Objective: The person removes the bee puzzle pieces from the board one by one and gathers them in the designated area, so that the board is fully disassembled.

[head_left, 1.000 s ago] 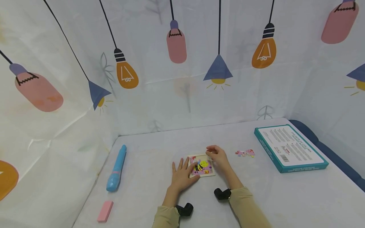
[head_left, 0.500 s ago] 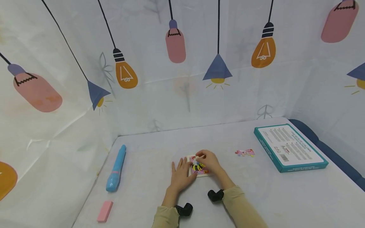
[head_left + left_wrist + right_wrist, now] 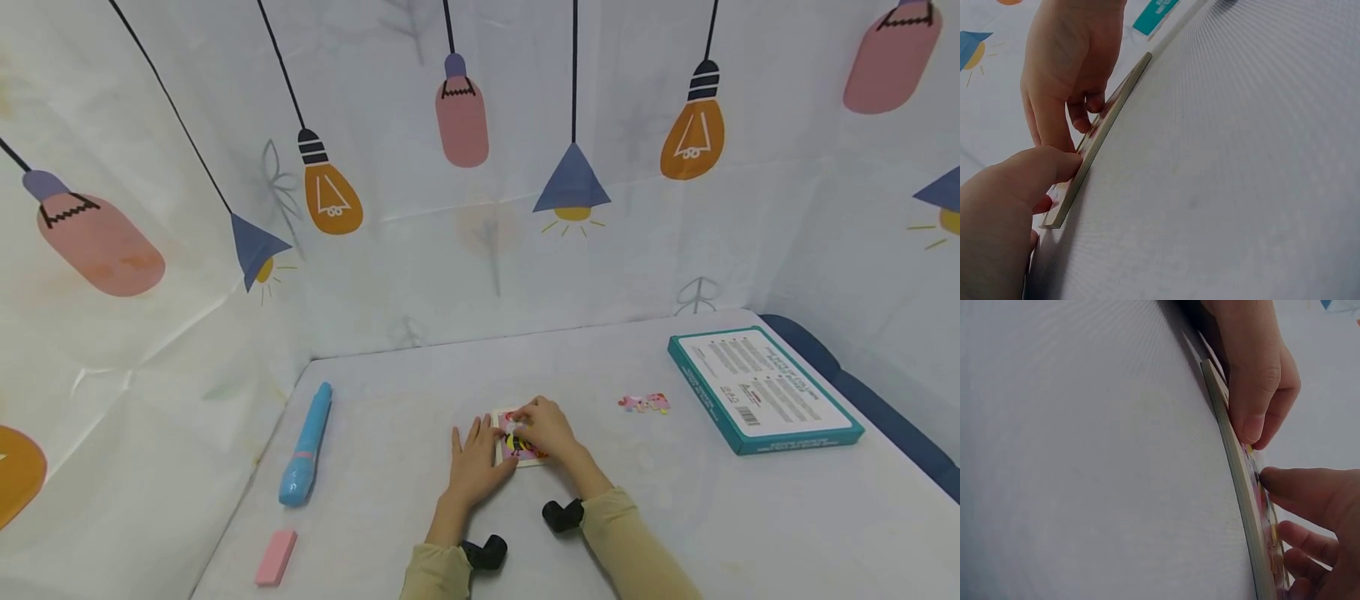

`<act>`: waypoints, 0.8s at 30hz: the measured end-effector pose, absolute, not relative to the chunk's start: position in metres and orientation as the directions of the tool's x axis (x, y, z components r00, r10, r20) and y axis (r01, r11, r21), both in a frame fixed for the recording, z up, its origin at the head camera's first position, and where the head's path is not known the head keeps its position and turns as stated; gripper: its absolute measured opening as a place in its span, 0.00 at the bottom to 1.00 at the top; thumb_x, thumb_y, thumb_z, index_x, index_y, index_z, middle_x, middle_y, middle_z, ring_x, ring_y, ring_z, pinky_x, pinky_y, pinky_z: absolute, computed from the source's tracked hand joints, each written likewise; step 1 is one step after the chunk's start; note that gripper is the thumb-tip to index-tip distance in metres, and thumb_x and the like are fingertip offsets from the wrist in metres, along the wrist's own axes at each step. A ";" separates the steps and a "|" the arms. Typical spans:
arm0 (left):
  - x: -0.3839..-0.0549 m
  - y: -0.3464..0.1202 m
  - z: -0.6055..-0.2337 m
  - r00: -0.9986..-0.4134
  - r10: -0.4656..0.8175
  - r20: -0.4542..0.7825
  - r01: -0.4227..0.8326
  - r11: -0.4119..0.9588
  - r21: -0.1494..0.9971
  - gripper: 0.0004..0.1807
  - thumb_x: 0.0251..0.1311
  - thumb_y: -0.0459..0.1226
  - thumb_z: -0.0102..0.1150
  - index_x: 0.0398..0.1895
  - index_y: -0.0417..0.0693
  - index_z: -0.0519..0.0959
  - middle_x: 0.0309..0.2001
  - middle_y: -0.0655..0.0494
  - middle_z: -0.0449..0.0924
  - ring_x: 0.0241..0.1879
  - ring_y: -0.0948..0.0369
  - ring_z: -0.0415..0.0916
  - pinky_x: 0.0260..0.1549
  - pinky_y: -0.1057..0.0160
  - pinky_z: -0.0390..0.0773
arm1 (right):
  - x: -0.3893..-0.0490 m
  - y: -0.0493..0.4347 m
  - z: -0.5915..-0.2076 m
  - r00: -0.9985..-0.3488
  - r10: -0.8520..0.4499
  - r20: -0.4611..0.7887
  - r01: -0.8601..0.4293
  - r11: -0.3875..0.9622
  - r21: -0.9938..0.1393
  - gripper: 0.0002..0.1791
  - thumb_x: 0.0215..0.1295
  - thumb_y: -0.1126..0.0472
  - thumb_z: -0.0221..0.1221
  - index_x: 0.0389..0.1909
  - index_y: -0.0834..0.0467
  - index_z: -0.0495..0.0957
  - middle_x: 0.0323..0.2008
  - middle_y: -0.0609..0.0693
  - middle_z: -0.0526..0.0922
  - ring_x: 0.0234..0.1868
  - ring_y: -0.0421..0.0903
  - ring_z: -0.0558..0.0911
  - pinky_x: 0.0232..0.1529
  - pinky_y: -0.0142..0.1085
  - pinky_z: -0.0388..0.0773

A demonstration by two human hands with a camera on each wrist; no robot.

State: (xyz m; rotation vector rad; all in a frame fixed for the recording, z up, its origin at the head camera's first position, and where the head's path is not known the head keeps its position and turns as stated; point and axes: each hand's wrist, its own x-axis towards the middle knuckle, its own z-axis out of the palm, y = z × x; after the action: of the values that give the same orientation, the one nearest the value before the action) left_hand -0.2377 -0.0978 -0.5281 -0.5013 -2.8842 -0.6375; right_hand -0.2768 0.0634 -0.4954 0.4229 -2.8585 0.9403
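Observation:
A small square wooden puzzle board (image 3: 525, 462), bearing a bee picture, lies mid-table. My left hand (image 3: 476, 471) rests along its left side with fingers spread. In the left wrist view, the thumb (image 3: 1063, 164) presses the board's near edge. Over the board's right part reaches my right hand (image 3: 553, 432), bent down from above and covering some of the picture. The right wrist view shows its thumb (image 3: 1279, 481) and fingertips apart on the picture side, with no piece visible between them. Beyond the right hand lie joined pink puzzle pieces (image 3: 643, 403).
A teal-edged flat box (image 3: 772, 387) with printed text lies at the right. On the left are a blue microphone-shaped object (image 3: 307, 446) and a pink block (image 3: 277, 557). A white sheet with printed lamps (image 3: 465, 250) hangs behind the table.
My right hand has moved left from the board's upper right corner onto the picture, then shifted slightly more. The left hand stays in place; the pink pieces have not moved.

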 end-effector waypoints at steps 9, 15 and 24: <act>-0.238 -0.098 -0.528 -0.932 0.294 0.210 0.355 0.854 0.380 0.25 0.55 0.55 0.50 0.48 0.48 0.71 0.67 0.42 0.59 0.69 0.49 0.51 0.63 0.38 0.37 | -0.279 0.063 -0.496 -0.958 -0.205 0.199 -0.285 0.734 -0.616 0.07 0.51 0.60 0.66 0.29 0.56 0.79 0.27 0.47 0.76 0.31 0.43 0.74 0.35 0.39 0.72; -0.237 -0.097 -0.527 -0.932 0.298 0.206 0.357 0.854 0.379 0.25 0.54 0.55 0.50 0.48 0.48 0.71 0.67 0.42 0.60 0.69 0.48 0.51 0.63 0.37 0.37 | -0.278 0.062 -0.494 -0.966 -0.188 0.179 -0.258 0.778 -0.572 0.15 0.50 0.58 0.67 0.38 0.60 0.81 0.30 0.51 0.76 0.30 0.46 0.73 0.34 0.41 0.72; -0.237 -0.098 -0.528 -0.931 0.296 0.214 0.358 0.852 0.382 0.25 0.56 0.56 0.49 0.48 0.48 0.71 0.67 0.43 0.59 0.69 0.49 0.51 0.63 0.38 0.37 | -0.280 0.062 -0.495 -0.961 -0.179 0.211 -0.276 0.690 -0.669 0.14 0.49 0.65 0.66 0.38 0.57 0.76 0.27 0.48 0.80 0.28 0.43 0.75 0.31 0.39 0.72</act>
State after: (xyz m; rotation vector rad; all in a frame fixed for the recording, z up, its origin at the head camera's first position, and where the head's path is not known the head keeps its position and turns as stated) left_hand -0.2368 -0.0977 -0.5277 -0.5116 -2.8805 -0.6376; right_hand -0.2796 0.0621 -0.4950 0.3747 -2.7681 1.1282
